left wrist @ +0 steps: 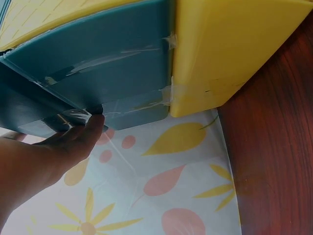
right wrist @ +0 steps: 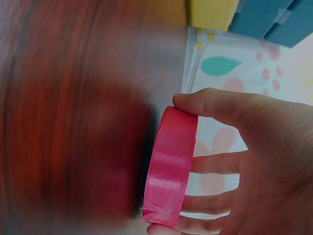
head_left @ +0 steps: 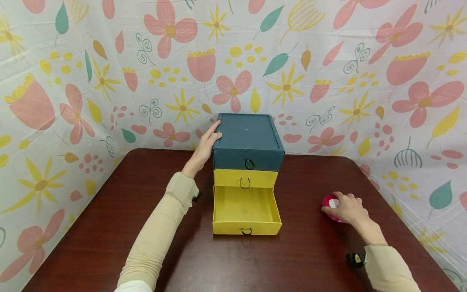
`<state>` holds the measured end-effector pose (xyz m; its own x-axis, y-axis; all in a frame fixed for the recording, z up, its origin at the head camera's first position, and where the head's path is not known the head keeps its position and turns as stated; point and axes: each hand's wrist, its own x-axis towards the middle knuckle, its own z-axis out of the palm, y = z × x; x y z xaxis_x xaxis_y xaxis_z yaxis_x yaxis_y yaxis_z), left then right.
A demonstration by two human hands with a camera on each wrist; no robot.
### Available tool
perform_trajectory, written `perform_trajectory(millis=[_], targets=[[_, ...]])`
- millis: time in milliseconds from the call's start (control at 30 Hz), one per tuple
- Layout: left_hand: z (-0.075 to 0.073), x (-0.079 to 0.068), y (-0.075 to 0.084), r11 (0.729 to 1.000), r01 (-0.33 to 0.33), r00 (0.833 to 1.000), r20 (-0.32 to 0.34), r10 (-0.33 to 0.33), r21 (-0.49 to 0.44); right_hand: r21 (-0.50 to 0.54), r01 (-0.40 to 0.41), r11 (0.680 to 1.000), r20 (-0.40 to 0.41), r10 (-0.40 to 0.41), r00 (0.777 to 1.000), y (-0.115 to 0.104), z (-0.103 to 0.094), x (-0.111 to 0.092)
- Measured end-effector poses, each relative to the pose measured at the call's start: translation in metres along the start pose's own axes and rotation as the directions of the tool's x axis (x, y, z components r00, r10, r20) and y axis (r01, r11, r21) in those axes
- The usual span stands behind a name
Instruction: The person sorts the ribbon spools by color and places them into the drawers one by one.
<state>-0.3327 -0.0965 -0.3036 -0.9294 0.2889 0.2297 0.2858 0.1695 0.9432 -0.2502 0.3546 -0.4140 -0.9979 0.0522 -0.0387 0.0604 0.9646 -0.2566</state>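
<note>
My right hand (head_left: 350, 209) grips a roll of pink ribbon (right wrist: 171, 156) by its edges, over the right part of the table. In the right wrist view the thumb is at one side of the roll and fingers are at the other. My left hand (head_left: 205, 150) rests against the left side of a small drawer unit (head_left: 246, 132), its fingers fairly straight near the top. The unit's lowest yellow drawer (head_left: 247, 228) is pulled out, and no object shows inside. Above it, another yellow drawer (head_left: 228, 177) and a blue one (head_left: 233, 159) are closed, with black ring pulls.
The dark wooden table (head_left: 299, 259) carries the unit near its back edge. A white cloth with printed flowers (head_left: 233, 48) hangs behind and along both sides. Clear tape (left wrist: 168, 93) crosses joints on the unit's side.
</note>
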Motion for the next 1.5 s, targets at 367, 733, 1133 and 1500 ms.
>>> perform_trajectory(millis=[367, 733, 1133, 1500], targets=[[0.0, 0.0, 0.0, 1.0, 0.0, 1.0, 0.012, 0.0, -0.008, 0.007, 0.113, 0.994, -0.086, -0.112, 0.99, -0.037, -0.008, -0.012], [0.001, 0.004, -0.007, 1.0, -0.002, 1.0, -0.001, 0.002, -0.024, 0.022, 0.184, 0.983, -0.105, -0.18, 0.978, -0.075, -0.019, -0.023], [0.001, -0.002, -0.001, 1.0, -0.003, 1.0, 0.013, 0.003, -0.007, 0.044, 0.278, 0.959, -0.126, -0.271, 0.954, -0.115, -0.028, -0.036], [0.0, 0.0, -0.001, 1.0, -0.007, 1.0, 0.01, 0.007, -0.002, 0.102, 0.372, 0.923, -0.125, -0.359, 0.925, -0.15, -0.028, -0.043]])
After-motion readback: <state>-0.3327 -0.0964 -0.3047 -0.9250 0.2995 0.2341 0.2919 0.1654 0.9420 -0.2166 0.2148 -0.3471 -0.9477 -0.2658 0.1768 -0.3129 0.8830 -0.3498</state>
